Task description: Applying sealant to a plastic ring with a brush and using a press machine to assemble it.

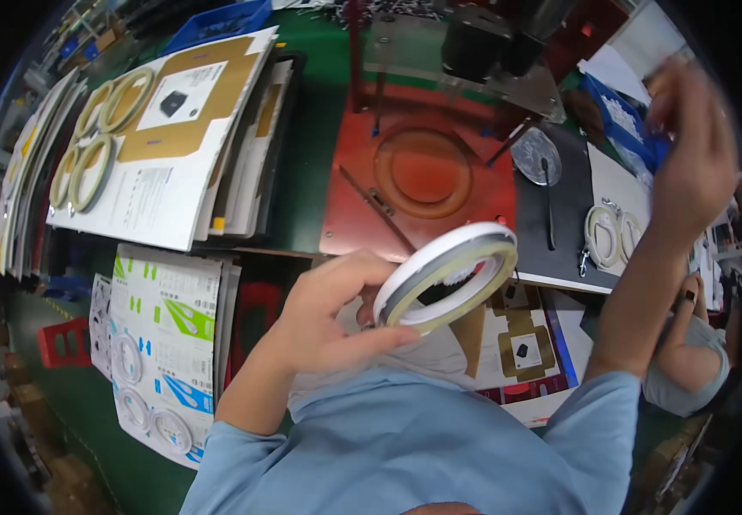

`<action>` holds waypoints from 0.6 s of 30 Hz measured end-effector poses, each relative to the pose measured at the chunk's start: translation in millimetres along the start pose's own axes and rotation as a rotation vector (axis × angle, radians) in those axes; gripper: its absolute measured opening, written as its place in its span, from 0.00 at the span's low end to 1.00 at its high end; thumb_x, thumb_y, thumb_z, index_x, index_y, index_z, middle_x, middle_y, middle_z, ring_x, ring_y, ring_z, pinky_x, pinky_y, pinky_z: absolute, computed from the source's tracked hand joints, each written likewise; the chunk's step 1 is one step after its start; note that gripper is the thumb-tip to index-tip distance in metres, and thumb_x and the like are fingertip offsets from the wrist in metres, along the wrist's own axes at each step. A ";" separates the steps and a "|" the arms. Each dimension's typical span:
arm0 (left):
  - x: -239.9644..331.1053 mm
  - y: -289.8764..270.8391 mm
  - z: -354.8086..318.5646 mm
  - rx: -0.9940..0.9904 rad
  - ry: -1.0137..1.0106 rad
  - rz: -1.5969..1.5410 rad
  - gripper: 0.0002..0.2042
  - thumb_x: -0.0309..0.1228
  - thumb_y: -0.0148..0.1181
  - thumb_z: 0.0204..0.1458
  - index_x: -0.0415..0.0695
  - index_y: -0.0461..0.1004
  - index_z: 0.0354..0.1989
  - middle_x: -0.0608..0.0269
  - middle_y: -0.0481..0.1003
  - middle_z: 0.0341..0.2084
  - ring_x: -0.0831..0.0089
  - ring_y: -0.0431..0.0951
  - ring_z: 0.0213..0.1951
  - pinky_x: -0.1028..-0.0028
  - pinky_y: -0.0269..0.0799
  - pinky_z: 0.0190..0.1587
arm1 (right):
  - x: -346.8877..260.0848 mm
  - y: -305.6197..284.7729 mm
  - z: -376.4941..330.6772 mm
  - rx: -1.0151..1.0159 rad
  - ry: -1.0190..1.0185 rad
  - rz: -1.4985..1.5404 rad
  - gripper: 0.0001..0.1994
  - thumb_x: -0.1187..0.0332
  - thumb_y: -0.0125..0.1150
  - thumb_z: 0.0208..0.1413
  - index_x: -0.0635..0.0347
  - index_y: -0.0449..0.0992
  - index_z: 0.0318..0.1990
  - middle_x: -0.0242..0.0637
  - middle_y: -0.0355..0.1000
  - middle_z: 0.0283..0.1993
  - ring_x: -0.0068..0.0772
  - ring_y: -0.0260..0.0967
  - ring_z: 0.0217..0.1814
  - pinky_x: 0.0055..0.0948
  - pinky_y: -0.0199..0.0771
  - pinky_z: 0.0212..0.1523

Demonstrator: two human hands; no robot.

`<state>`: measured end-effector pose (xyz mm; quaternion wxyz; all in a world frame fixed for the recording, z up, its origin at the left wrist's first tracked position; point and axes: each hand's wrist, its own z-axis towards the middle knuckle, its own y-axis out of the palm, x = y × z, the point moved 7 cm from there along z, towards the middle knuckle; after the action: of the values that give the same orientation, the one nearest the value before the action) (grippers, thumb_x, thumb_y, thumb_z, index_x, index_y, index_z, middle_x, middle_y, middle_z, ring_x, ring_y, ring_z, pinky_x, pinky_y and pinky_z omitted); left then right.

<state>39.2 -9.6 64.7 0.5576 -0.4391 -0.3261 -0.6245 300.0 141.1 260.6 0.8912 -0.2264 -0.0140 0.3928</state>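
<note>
- left hand (pixel 337 311) grips a tilted white ring (pixel 414 276)
- right hand (pixel 695 129), blurred, is raised near the blue bin (pixel 618 127); cannot tell whether it holds anything

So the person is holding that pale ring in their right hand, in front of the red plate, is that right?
Not the right hand: the head view shows the left hand holding the pale ring, in front of the red plate.
</note>
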 end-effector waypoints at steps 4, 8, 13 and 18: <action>-23.5 19.6 -18.0 -0.007 -0.019 -0.151 0.24 0.21 0.80 0.46 0.34 0.78 0.53 0.56 0.80 0.45 0.75 0.79 0.37 0.77 0.74 0.40 | -16.6 36.3 -160.2 -0.698 0.376 0.611 0.22 0.53 0.56 0.73 0.66 0.80 0.56 0.42 0.78 0.46 0.26 0.75 0.41 0.26 0.74 0.41; -46.6 54.1 -12.8 -0.022 -0.099 -0.421 0.26 0.18 0.74 0.53 0.32 0.72 0.60 0.56 0.78 0.48 0.71 0.78 0.51 0.70 0.73 0.56 | -29.6 8.4 -243.5 -0.642 0.670 1.075 0.25 0.58 0.63 0.70 0.71 0.72 0.64 0.43 0.77 0.54 0.28 0.75 0.51 0.30 0.75 0.53; -73.9 98.1 4.5 -0.072 -0.338 -0.548 0.23 0.23 0.69 0.61 0.32 0.68 0.62 0.57 0.77 0.49 0.73 0.77 0.51 0.72 0.74 0.57 | -11.5 -15.6 -283.1 -0.478 1.084 1.165 0.18 0.66 0.59 0.70 0.65 0.72 0.62 0.28 0.73 0.43 0.13 0.66 0.37 0.17 0.68 0.38; -75.3 139.3 30.6 -0.188 -0.391 -0.420 0.20 0.26 0.62 0.66 0.33 0.69 0.63 0.57 0.78 0.48 0.76 0.77 0.44 0.76 0.74 0.49 | 78.2 -58.2 -308.5 -0.016 1.239 1.042 0.18 0.59 0.51 0.74 0.66 0.77 0.56 0.25 0.71 0.28 0.10 0.61 0.19 0.14 0.59 0.19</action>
<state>181.1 25.7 -3.1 0.2999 -0.5234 -0.4518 -0.6572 457.0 41.0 -4.0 0.4379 -0.3867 0.5866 0.5608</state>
